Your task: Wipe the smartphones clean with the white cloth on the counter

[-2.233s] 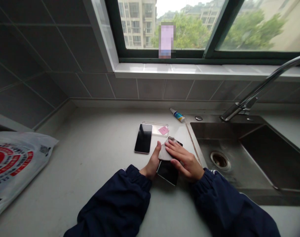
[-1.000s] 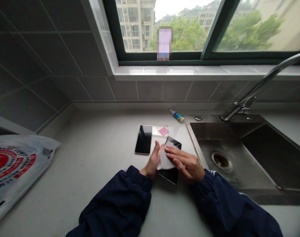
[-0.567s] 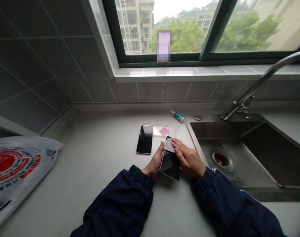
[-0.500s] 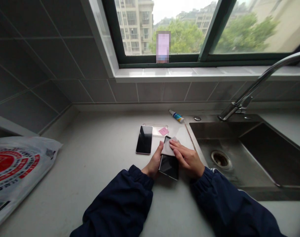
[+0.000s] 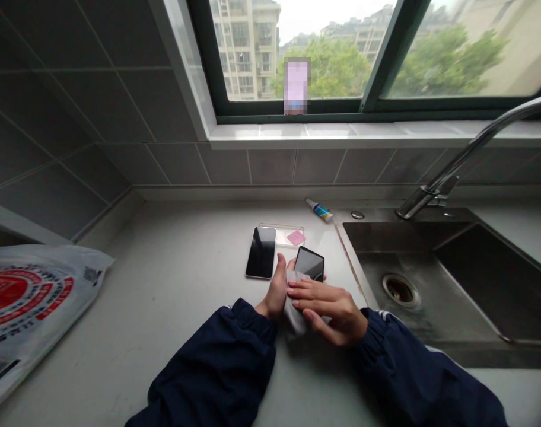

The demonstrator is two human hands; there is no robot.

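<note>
A white plastic bag (image 5: 34,302) printed in red and black is seen on the pale counter (image 5: 96,332), well to the left of the sink (image 5: 377,255). Nearer the sink, though clearly apart from its left edge, a light-edged phone (image 5: 261,252) is laid flat, its dark screen turned up. The left hand (image 5: 276,295) is placed left of the sink's front half, and by it a held phone (image 5: 312,264) is grasped along its left edge, the thumb raised and fingertips showing at the far edge. Left of the sink's back half, a clear case (image 5: 281,236) is partly hidden by the light-edged phone, and a pink slip (image 5: 296,238) is seen at its right end. Just left of the sink, a grey cloth (image 5: 294,317) is gripped under the fingers of the right hand (image 5: 335,308) and pressed against the held phone, whose lower part is covered. A small tube (image 5: 319,210) is laid near the sink's back left corner. Behind the sink, a curved faucet (image 5: 458,160) is mounted.
</note>
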